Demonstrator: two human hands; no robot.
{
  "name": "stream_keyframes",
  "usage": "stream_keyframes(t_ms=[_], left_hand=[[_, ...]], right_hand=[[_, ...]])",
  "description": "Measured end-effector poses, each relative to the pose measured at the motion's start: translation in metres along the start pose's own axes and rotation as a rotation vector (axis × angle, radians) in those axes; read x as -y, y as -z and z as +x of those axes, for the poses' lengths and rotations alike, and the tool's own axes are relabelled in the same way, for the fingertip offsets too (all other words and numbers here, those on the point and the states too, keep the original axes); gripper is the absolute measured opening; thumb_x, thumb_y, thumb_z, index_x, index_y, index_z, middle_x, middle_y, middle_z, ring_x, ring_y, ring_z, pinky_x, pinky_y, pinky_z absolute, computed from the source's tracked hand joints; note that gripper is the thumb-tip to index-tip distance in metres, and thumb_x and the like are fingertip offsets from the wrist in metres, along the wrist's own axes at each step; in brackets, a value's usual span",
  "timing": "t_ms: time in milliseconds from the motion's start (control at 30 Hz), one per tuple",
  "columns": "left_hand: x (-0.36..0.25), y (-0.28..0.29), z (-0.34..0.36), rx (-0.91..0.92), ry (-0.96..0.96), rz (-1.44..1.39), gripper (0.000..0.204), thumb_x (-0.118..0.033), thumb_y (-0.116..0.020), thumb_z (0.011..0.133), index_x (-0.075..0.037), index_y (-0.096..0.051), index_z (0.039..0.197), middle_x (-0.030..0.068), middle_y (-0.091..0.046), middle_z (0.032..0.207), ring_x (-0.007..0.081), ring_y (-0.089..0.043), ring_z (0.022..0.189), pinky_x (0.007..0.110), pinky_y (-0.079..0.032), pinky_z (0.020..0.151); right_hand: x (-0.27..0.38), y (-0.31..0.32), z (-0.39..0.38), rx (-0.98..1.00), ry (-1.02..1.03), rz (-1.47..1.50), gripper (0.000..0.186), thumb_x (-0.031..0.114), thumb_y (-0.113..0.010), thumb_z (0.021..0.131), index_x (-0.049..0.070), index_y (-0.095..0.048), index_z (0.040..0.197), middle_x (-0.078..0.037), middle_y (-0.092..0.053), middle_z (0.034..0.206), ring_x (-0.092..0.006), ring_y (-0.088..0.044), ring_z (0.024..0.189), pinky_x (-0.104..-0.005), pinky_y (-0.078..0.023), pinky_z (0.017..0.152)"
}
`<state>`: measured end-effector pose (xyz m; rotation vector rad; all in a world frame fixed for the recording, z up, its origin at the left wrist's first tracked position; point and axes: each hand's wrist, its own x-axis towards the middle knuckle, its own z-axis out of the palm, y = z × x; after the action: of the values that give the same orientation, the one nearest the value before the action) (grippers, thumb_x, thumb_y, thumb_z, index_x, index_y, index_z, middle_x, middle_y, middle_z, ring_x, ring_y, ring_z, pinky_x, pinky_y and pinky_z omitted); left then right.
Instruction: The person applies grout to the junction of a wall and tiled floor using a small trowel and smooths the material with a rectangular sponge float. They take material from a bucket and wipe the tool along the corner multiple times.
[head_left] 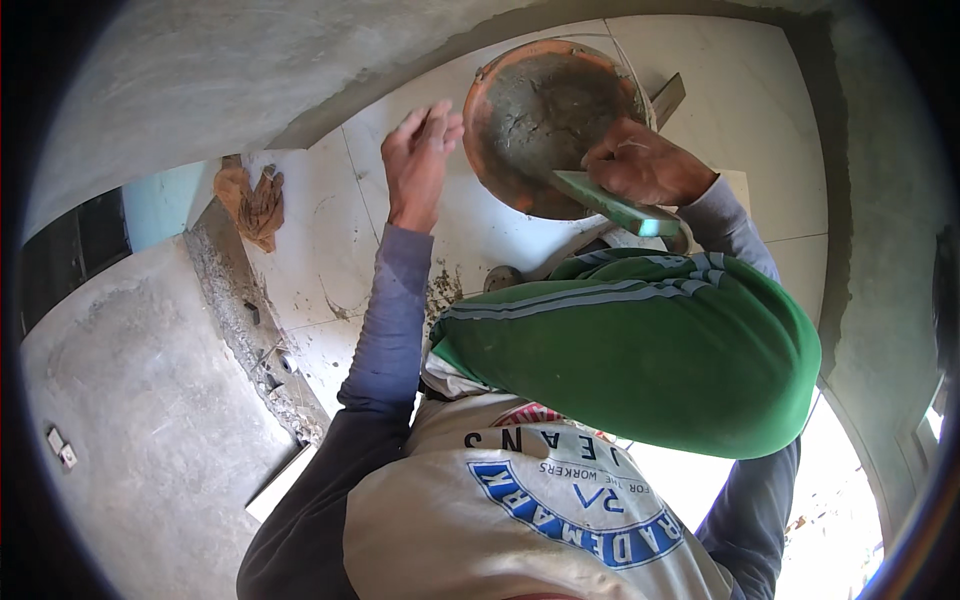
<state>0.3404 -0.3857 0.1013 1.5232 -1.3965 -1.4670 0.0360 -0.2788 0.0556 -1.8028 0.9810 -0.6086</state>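
My left hand is raised just left of an orange bucket of wet grey mortar, its fingers slightly bent and apparently holding nothing. My right hand reaches over the bucket's right side, closed on a flat green float, which slants across the near part of the bucket. Part of that float is hidden by the hand. My raised knee in green trousers is just below the bucket.
A crumpled brown cloth lies on the white tiled floor. A strip of wood sits behind the bucket. Grey plastered walls surround me, with rough rubble along the left edge and mortar splatters near my foot.
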Motion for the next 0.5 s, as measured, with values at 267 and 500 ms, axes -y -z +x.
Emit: stream_keyframes(t_ms=[267,500], left_hand=[[0.091,0.042,0.008,-0.139,0.239,0.018,0.031,-0.024,-0.06,0.105,0.0,-0.068,0.123,0.0078,-0.073,0.104,0.0135,-0.069,0.092,0.027,-0.052,0.081],[0.13,0.034,0.031,-0.046,0.307,0.052,0.028,-0.017,-0.056,0.105,0.0,-0.068,0.122,0.0043,-0.072,0.099,0.0124,-0.068,0.086,0.026,-0.051,0.075]], right_hand=[[0.008,0.009,-0.003,-0.167,0.192,0.015,0.033,0.017,-0.064,0.089,-0.003,-0.075,0.112,-0.013,-0.077,0.094,-0.0297,-0.071,0.082,-0.0357,-0.057,0.083],[-0.009,0.014,-0.03,-0.315,-0.271,0.969,0.042,0.025,-0.063,0.095,-0.006,-0.072,0.122,-0.011,-0.077,0.099,-0.0132,-0.068,0.084,-0.0294,-0.054,0.081]])
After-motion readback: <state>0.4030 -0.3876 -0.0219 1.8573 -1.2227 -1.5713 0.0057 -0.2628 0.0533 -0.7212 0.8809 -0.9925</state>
